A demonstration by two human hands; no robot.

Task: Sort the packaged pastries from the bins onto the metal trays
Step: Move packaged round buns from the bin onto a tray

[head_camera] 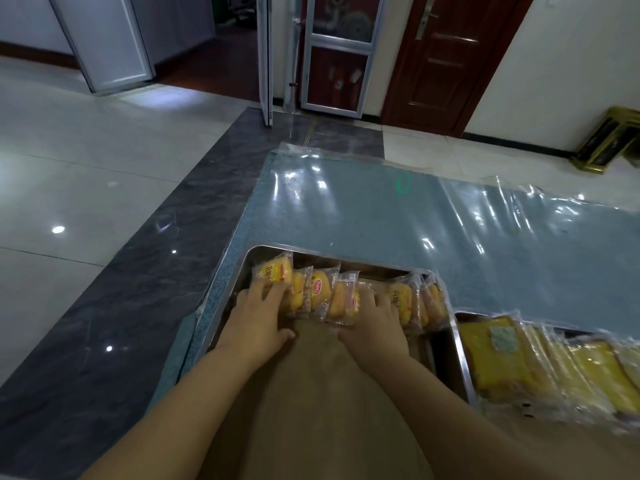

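Packaged pastries [325, 296] stand on edge in a row along the far wall of the left metal tray [228, 296], which sits at the left corner of the worktop [381, 220], close to its edge. That looks like the largest risk. A firm push could slide the whole tray on the glossy plastic film [502, 216] covering the worktop. Next, the row could topple like dominoes if either end loses support, since the packets lean on one another. Smallest, a slick wrapper may slip from under the fingers.

The left hand [258, 317] has a loose grip, fingers laid over the end packet [273, 271]. The right hand [375, 323] spreads flat fingers against the middle of the row. Neither clutches anything.

Around them are the tiled floor [86, 168], a brown door [450, 64], and a second tray [462, 348] just to the right, filled with larger yellow packets [502, 358]. Its rim crowds the right hand's side. No bins are in view.
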